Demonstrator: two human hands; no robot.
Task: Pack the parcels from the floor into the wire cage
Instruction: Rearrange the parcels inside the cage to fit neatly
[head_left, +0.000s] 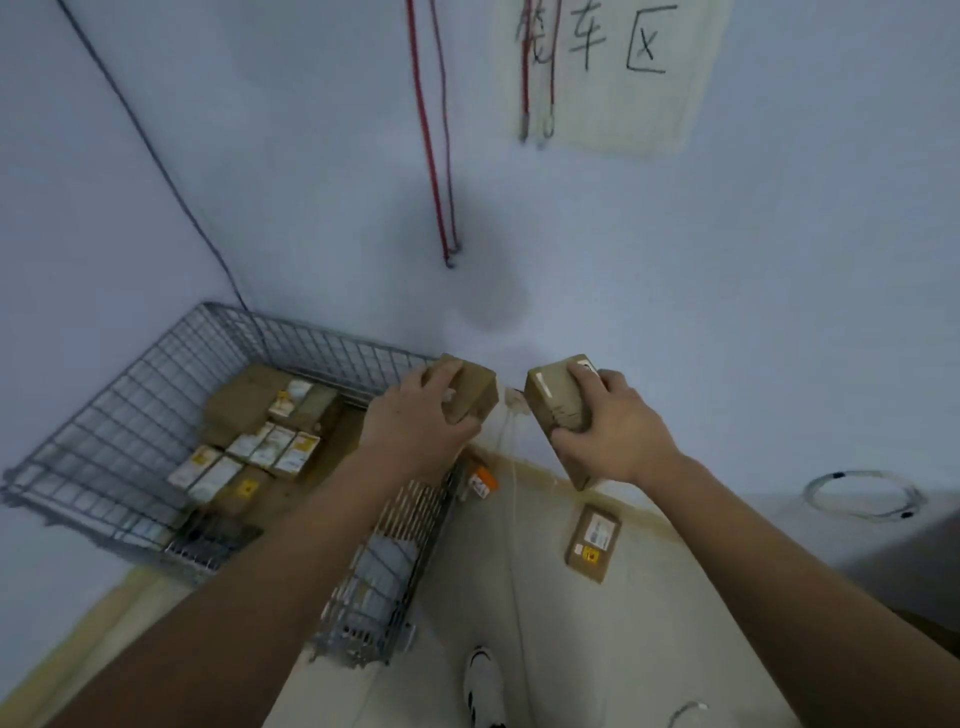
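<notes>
Two parcels, one gripped in left hand (415, 415), other (558, 402) in right hand (615, 431), beside wire cage (119, 415)

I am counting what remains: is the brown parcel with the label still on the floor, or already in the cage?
On the floor. The labelled parcel lies flat outside the wire cage, below the right hand.

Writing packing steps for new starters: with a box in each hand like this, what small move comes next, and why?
Probably lower the left hand and its brown parcel into the wire cage; it already hangs at the cage's edge, while the right hand holds its parcel out over the floor.
</notes>
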